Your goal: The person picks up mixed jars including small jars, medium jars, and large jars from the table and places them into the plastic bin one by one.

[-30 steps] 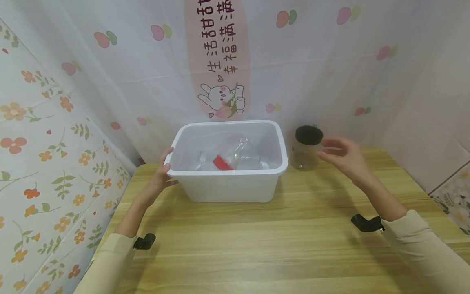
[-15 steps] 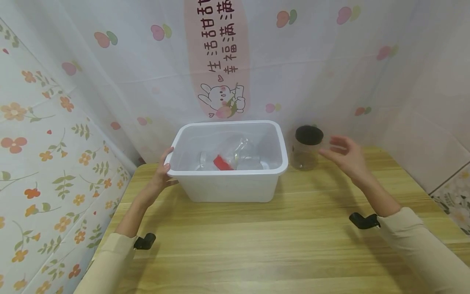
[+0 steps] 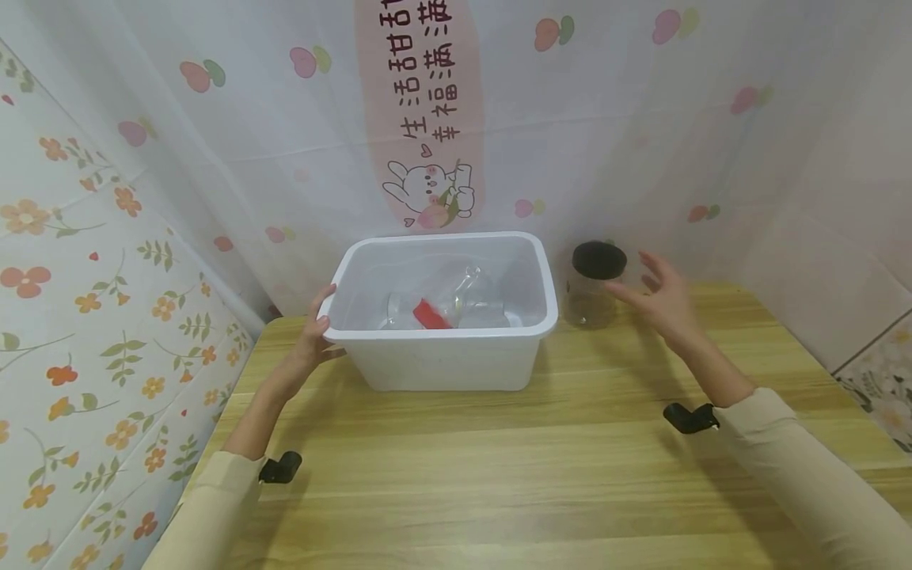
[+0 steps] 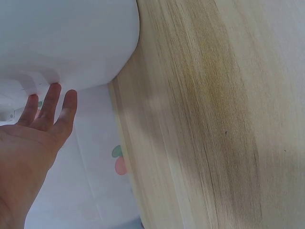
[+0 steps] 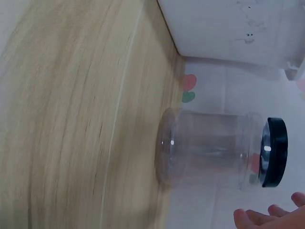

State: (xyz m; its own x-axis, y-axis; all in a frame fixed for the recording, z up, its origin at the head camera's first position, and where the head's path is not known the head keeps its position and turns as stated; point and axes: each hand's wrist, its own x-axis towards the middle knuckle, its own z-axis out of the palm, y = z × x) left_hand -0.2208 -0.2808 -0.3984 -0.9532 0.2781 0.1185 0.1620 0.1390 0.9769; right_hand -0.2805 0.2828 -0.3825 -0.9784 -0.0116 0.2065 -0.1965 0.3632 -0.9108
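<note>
A white plastic bin (image 3: pixel 442 364) stands on the table (image 3: pixel 456 475). My left hand (image 3: pixel 308 344) grips its left rim, with the thumb over the edge. Lower fingers (image 4: pixel 49 107) lie against the outer wall in the left wrist view. To the bin's right, a clear jar (image 3: pixel 587 305) stands upright under a black lid (image 3: pixel 600 261). Around the jar's right side my right hand (image 3: pixel 666 305) is spread, thumb in front near the lid. In the right wrist view, its visible fingertips (image 5: pixel 239 217) are apart from the black lid.
Inside the bin lie clear plastic items (image 3: pixel 480 305) and a red piece (image 3: pixel 431 315), partly hidden by the front wall. A printed white curtain (image 3: pixel 285 158) hangs right behind the bin and jar. A flowered cloth (image 3: pixel 85 317) covers the left side.
My right hand has drawn back slightly from the jar, then moved left towards it with fingers spread wider. The left hand, bin and jar stay in place.
</note>
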